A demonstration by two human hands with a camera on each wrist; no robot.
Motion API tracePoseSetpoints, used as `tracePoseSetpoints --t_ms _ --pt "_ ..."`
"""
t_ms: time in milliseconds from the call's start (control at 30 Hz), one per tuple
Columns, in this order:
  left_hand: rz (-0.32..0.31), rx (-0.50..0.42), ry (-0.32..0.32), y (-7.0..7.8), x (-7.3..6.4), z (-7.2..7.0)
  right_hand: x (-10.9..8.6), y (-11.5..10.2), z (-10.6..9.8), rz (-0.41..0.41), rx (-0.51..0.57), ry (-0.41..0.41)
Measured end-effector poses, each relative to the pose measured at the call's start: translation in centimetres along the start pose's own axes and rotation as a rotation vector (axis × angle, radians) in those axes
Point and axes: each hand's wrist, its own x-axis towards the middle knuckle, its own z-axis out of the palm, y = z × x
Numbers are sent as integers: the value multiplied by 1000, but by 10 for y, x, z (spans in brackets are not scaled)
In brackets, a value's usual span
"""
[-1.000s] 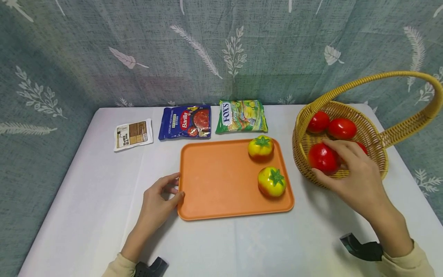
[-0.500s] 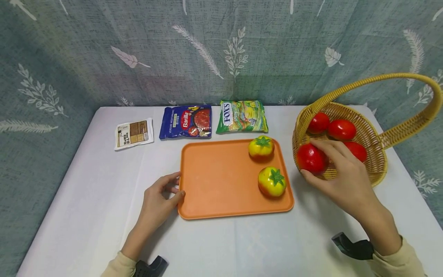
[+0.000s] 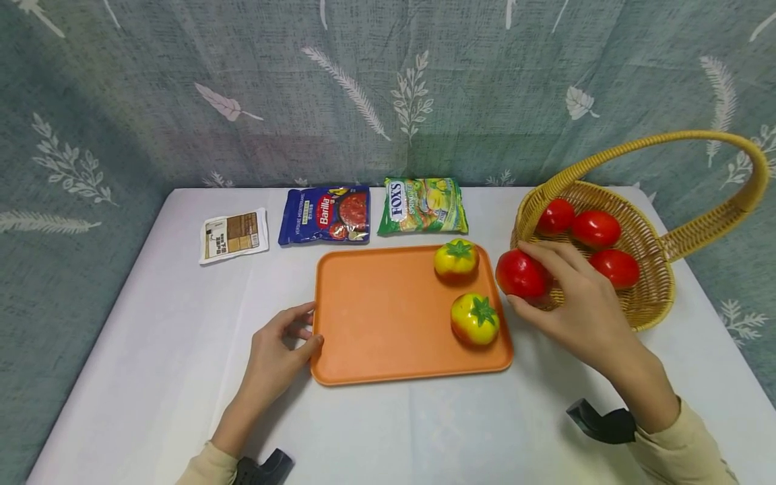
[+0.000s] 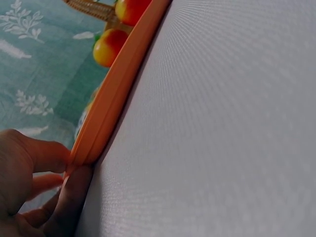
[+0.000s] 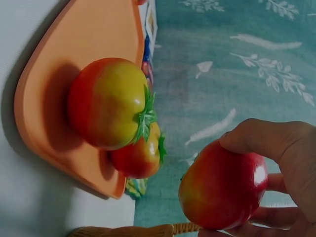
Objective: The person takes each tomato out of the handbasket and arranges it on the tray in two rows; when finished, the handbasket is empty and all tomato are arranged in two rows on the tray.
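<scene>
My right hand (image 3: pixel 578 310) holds a red tomato (image 3: pixel 523 274) between thumb and fingers, above the basket's left rim and close to the tray's right edge. In the right wrist view this tomato (image 5: pixel 222 190) shows a yellowish patch on one side. My left hand (image 3: pixel 279 353) pinches the left edge of the orange tray (image 3: pixel 382 316); the left wrist view shows thumb and fingers on the tray's rim (image 4: pixel 106 113). Two yellow-red tomatoes with green tops lie at the tray's right side, one farther back (image 3: pixel 457 259) and one nearer (image 3: pixel 475 320).
A wicker basket (image 3: pixel 657 296) with a tall arched handle stands at the right, holding several red tomatoes (image 3: pixel 596 229). Along the back lie a small brown-and-white packet (image 3: pixel 234 236), a blue Barilla pouch (image 3: pixel 325 214) and a green Fox's bag (image 3: pixel 423 205). A patterned curtain hangs behind the table.
My right hand has carried the red tomato leftward from inside the basket to over its left rim, uncovering another tomato there. The left hand and tray have stayed put.
</scene>
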Motion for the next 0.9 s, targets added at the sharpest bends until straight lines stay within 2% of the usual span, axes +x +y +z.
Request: tracePoseSetpoints --t_ms 367,900 --pt "-5 -8 -10 -1 0 -1 9 -8 3 -18 5 -37" --pt "0 3 -24 -1 -1 -1 25 -18 15 -114 18 -56"
